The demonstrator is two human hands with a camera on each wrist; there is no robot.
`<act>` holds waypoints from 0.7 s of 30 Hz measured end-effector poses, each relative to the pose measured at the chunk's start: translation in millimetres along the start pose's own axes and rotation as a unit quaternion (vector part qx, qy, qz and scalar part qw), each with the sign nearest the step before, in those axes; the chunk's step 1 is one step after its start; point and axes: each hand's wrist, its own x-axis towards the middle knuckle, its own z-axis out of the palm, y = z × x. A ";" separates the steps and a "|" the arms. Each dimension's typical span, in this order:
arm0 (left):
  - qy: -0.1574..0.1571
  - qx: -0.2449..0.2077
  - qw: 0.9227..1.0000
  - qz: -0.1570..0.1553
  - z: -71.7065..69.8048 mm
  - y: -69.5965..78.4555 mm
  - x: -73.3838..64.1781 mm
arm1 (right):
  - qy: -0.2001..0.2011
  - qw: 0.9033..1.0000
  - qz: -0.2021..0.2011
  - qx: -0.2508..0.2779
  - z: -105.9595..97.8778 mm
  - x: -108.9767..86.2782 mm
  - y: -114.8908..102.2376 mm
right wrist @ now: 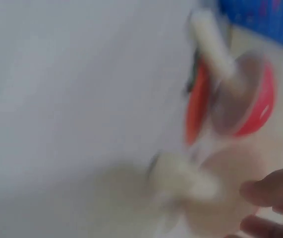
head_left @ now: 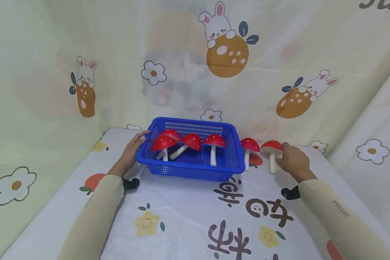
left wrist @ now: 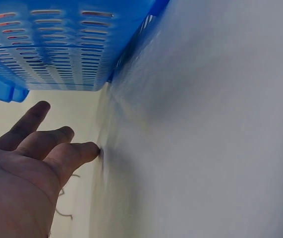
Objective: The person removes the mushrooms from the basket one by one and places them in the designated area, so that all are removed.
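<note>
In the head view a blue perforated plastic basket (head_left: pixel 190 168) holds several toy mushrooms with red white-dotted caps, such as this mushroom (head_left: pixel 214 141). My left hand (head_left: pixel 130 151) is at the basket's left end, its fingers spread loosely below the basket side in the left wrist view. Right of the basket stand two more mushrooms: a nearer-to-basket mushroom (head_left: pixel 250 145) and an outer mushroom (head_left: pixel 272 147). My right hand (head_left: pixel 294 161) is right beside the outer mushroom's cap, thumb and fingers apart at its edge. Both mushrooms are blurred in the right wrist view.
A white printed cloth (head_left: pixel 182 213) with flowers and dark lettering covers the table. Behind it hangs a cream curtain (head_left: pixel 182 94) printed with rabbits, close to the basket's far side. Dark straps with small devices sit at both wrists.
</note>
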 end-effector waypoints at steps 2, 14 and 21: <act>0.005 0.007 1.000 0.001 -1.9 -3.5 1.1 | 0.013 1.000 -0.024 0.009 -4.9 -4.1 -20.2; 0.007 -0.004 1.000 0.002 -6.3 -5.3 -0.7 | 0.018 0.964 -0.176 0.199 -4.2 -0.5 -130.5; -0.001 -0.010 1.000 -0.005 -1.2 -2.3 2.9 | 0.010 0.967 -0.160 0.200 12.6 22.0 -143.0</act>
